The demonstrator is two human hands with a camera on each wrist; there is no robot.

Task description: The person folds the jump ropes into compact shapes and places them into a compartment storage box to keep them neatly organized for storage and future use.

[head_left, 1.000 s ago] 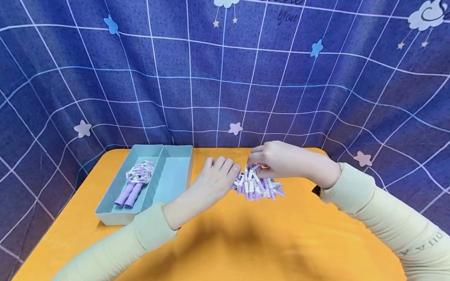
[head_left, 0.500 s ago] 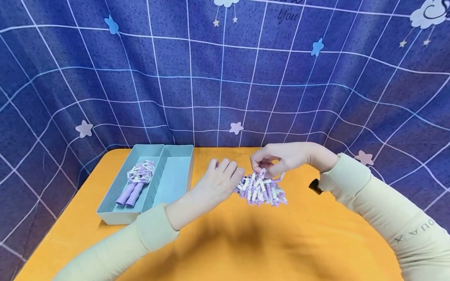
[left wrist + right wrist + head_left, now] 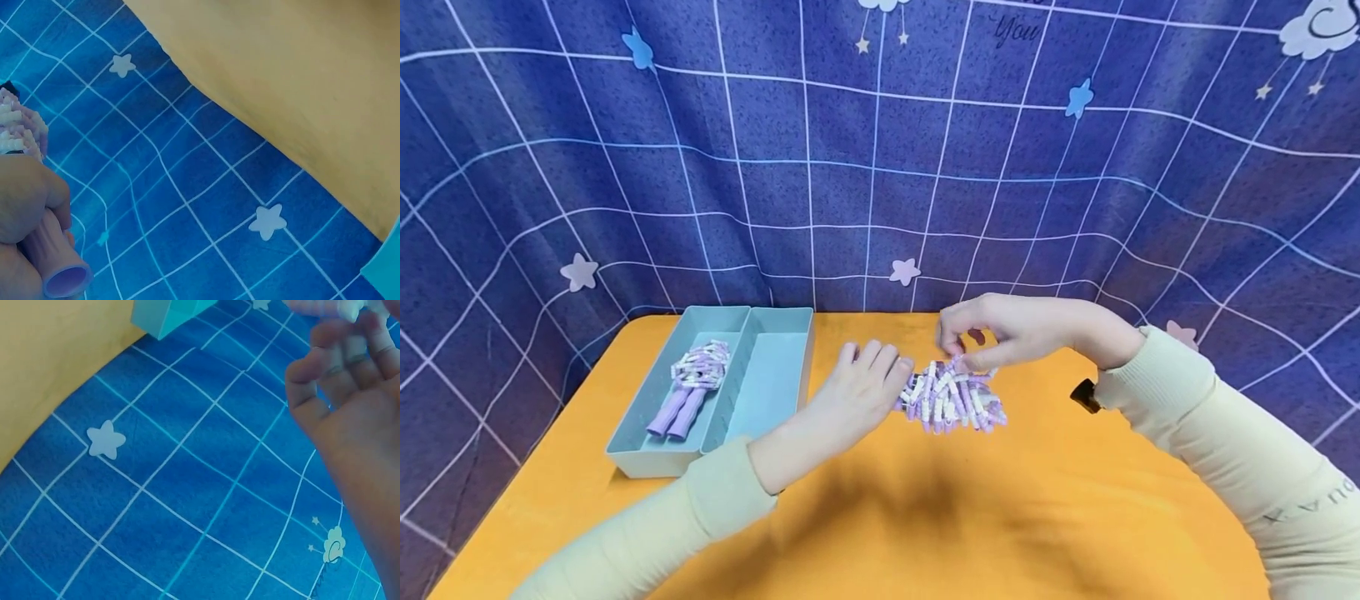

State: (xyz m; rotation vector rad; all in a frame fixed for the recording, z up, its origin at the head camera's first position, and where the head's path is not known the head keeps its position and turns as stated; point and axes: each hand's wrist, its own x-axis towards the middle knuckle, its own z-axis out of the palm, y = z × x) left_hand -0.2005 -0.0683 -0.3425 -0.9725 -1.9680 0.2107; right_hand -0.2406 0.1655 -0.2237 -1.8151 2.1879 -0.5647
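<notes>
A bundled jump rope of purple and white beads hangs between the two hands above the table. My left hand grips its purple handle end; in the left wrist view the fingers curl round a smooth purple handle with a flared, hollow end. Palm and lower fingers are hidden in the head view. From the right, my right hand pinches beads at the top of the bundle between thumb and fingers. Blurred beads show by its fingertips in the right wrist view.
A pale blue two-compartment tray stands at the table's left. A second beaded jump rope with two purple handles lies in its left compartment. The orange table meets a dark blue star-patterned curtain behind.
My right hand first draws back from the bundle, then shifts slightly right while fingering the top beads. The bundle dips and rises a little. My left hand keeps its grip, almost still.
</notes>
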